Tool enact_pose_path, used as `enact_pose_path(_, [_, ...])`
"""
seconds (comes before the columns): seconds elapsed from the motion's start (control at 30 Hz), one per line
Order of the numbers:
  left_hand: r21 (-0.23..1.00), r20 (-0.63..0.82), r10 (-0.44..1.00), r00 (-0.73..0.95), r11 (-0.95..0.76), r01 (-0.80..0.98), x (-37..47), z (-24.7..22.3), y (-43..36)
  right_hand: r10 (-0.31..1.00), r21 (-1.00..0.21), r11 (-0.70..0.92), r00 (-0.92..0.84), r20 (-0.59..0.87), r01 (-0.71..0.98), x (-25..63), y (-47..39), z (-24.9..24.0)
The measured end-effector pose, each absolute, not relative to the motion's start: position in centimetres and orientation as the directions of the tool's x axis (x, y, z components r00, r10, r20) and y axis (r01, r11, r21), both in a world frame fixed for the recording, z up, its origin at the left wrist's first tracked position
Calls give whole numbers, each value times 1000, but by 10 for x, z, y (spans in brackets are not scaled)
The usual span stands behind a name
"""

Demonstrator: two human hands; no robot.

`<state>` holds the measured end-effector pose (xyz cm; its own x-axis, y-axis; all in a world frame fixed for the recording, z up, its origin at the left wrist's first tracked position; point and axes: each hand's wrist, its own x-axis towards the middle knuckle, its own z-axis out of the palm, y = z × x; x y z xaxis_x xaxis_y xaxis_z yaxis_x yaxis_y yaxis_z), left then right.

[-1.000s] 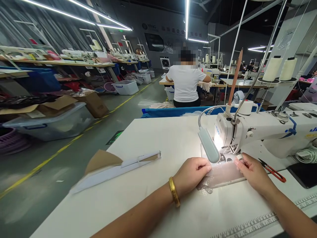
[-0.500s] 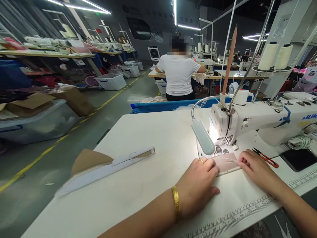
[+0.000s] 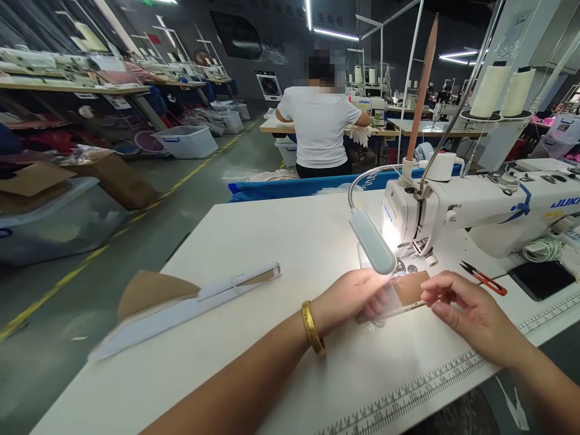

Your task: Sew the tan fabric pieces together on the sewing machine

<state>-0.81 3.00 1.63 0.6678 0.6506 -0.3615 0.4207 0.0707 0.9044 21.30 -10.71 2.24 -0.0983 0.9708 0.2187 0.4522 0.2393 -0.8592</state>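
My left hand (image 3: 365, 293), wearing a gold bangle (image 3: 312, 328), is at the front of the sewing machine (image 3: 421, 205). Its curled fingers show through sheer pale fabric (image 3: 393, 303), which they hold folded back to the left. Right of the fabric is a flat brown piece (image 3: 413, 286), bare on its upper face, just in front of the needle area. My right hand (image 3: 466, 311) hovers by that piece's right end, fingers bent and thumb apart, with nothing seen between them. Whether its fingertips touch the edge I cannot tell.
Red-handled thread snips (image 3: 484, 278) and a black phone (image 3: 541, 279) lie to the right. A grey lamp (image 3: 372, 241) hangs over the work. A folded white-and-brown card (image 3: 181, 311) rests at left. A ruler strip (image 3: 408, 396) runs along the front edge. A person (image 3: 321, 127) sits ahead.
My left hand has turned and drawn the sheer fabric leftward, baring the brown piece it covered. My right hand has loosened its pinch at the right end. The view has shifted slightly.
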Motion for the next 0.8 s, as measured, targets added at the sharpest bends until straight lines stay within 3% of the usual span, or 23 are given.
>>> enact_pose_path(0.1, [896,-390,650,652,103,432,-8,18,29,956,-741,287,-226,185,607,214,-115,14])
enact_pose_path(0.2, [910,-365,672,644,112,399,-8,16,29,920,-654,376,-348,181,656,207,-124,5])
enact_pose_path(0.4, [877,-205,781,590,-121,465,-8,12,31,900,-525,434,-373,225,732,192,-128,-18])
enact_pose_path(0.63, [793,-29,803,595,-344,504,-10,8,28,907,-553,421,-323,270,719,187,-126,-21])
enact_pose_path(0.8, [661,87,703,706,-571,487,-11,7,27,912,-552,409,-303,277,726,184,-125,-18])
